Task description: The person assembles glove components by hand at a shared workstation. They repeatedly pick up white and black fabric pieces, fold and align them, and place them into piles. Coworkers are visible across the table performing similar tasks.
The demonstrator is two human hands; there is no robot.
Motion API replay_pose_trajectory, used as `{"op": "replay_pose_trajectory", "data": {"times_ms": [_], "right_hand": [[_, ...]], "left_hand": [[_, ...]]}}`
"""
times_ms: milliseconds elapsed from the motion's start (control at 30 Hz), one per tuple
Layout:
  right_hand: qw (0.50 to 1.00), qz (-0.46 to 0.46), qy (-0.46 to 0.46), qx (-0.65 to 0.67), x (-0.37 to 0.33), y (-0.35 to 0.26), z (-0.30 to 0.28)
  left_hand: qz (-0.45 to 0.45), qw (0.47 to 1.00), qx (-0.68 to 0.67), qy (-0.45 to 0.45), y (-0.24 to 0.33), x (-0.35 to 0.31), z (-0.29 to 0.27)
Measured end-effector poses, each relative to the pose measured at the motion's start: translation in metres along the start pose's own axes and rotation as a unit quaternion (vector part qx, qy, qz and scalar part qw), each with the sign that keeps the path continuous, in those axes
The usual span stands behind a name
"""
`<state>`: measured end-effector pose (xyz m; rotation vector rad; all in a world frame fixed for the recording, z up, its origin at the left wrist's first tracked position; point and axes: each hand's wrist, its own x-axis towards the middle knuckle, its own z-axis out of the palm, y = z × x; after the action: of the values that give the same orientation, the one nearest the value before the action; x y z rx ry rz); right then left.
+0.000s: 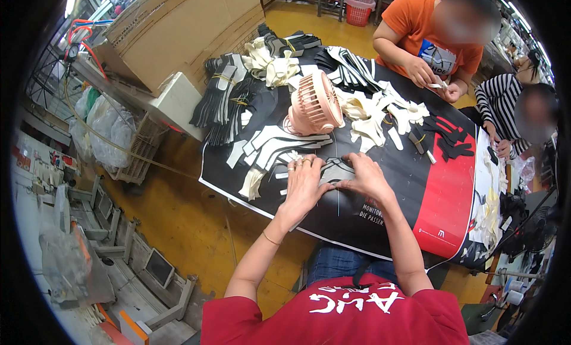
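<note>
At the near side of the table, a curved grey cut piece [336, 171] with dark edges lies between my two hands. My left hand [304, 181] has its thumb against the piece's left end, its fingers curled beside it. My right hand [367, 179] grips the right end between thumb and fingers. Just beyond my left hand are several white curved strips [275, 144] with dark edges, laid overlapping. A bundle of cream pieces [252, 183] lies left of that hand. Past the strips stands a pink desk fan [315, 104].
Bundles of dark strips [223, 98] and cream pieces [369, 122] cover the far table. Black glove-shaped pieces [455, 143] lie on the red area. A cardboard box [178, 35] stands at far left. Two people work at the right; one in orange [410, 24] handles a small white piece.
</note>
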<state>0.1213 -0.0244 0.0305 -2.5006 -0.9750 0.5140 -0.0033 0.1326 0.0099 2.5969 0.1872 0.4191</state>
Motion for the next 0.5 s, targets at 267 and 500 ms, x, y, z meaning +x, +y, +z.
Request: {"op": "replay_pose_trajectory", "data": {"times_ms": [267,500], "right_hand": [[0.959,0.120,-0.208,0.151,-0.001,0.005,-0.016],[0.959,-0.228,0.165,0.040,-0.077,0.016,-0.002]], "left_hand": [[0.034,0.997,-0.055,0.034,0.008,-0.013,0.021],[0.075,0.990,0.027,0.119,0.039,-0.029,0.013]]}}
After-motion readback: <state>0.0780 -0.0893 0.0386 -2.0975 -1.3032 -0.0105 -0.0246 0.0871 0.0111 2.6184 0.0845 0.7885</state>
